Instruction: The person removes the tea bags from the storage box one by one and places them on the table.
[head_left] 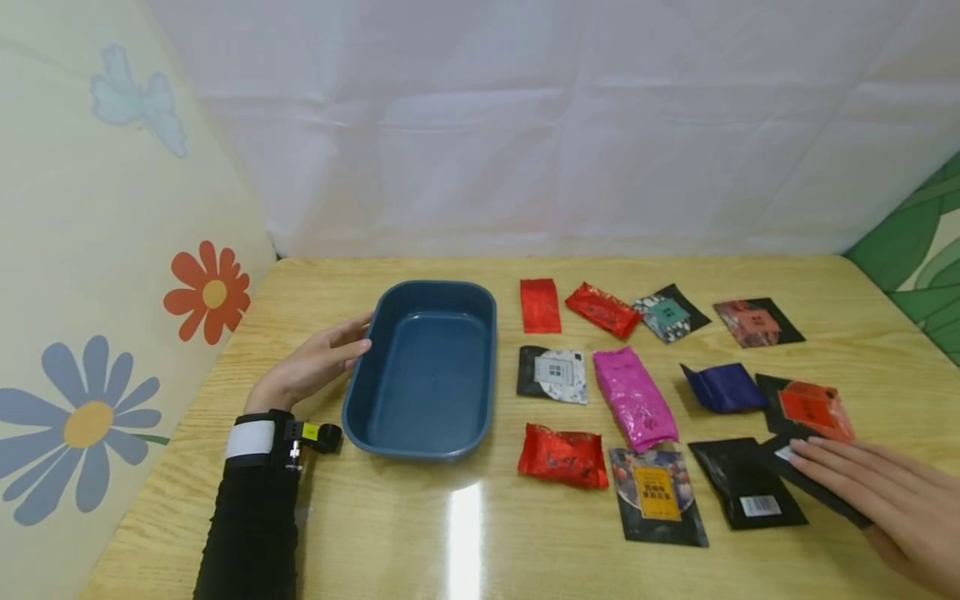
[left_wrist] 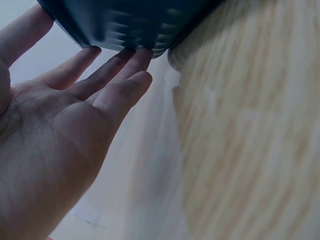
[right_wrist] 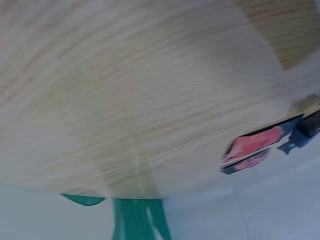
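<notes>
At the left side of a dark blue plastic tub (head_left: 418, 375) is my left hand (head_left: 311, 362), fingers extended. In the left wrist view its fingertips (left_wrist: 142, 54) meet the tub's outer wall, thumb spread apart. My right hand (head_left: 892, 492), at the right edge of the head view, pinches a black packet (head_left: 813, 479) that is tilted, fingers lying across its face. Next to it lie a black packet with a barcode label (head_left: 750, 483) and a black packet with a red label (head_left: 813, 408). The right wrist view does not show the right hand.
Spread over the wooden table are a pink packet (head_left: 636, 400), a purple packet (head_left: 723, 387), several red packets such as this one (head_left: 564, 457), and printed black pouches, one with an orange label (head_left: 657, 496). A white sheet (head_left: 525, 133) hangs behind.
</notes>
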